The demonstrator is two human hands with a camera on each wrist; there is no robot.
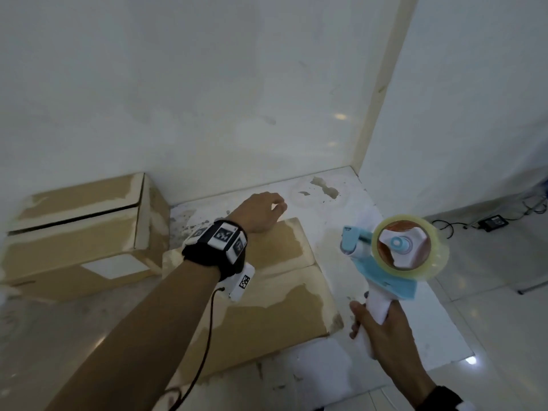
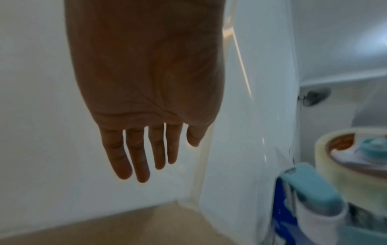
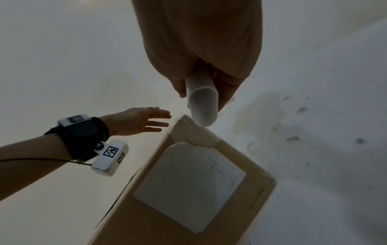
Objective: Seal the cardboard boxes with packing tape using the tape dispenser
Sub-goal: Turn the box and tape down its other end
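Right hand [image 1: 382, 327] was clenched round the white handle of the tape dispenser [image 1: 394, 253], held in the air off the right edge of the near box [image 1: 267, 292], not touching it. Left hand [image 1: 261, 212] was released, fingers [image 2: 138, 159] straight and slightly spread, holding nothing; it hovered over the box's far end, contact not clear.

Near box lay on the white table [image 1: 350, 203], flaps shut, centre seam bare of tape as far as could be seen. Second box [image 1: 80, 229] sat to the left against the wall, its top seam showing a dark gap.

Risks, as judged: with the left hand not pressing down, the flaps could lift or the box slide when tape is drawn, giving a crooked strip. A dispenser brought down off the seam line would miss one flap. The loose tape end was not visible; if it has fallen back on the roll, the pull would not start.

Orientation: the dispenser's long axis ran from handle up and away; the cutter end pointed left toward the box, and the roll [image 1: 410, 246] faced the head camera. The near box's long axis ran away from the person.
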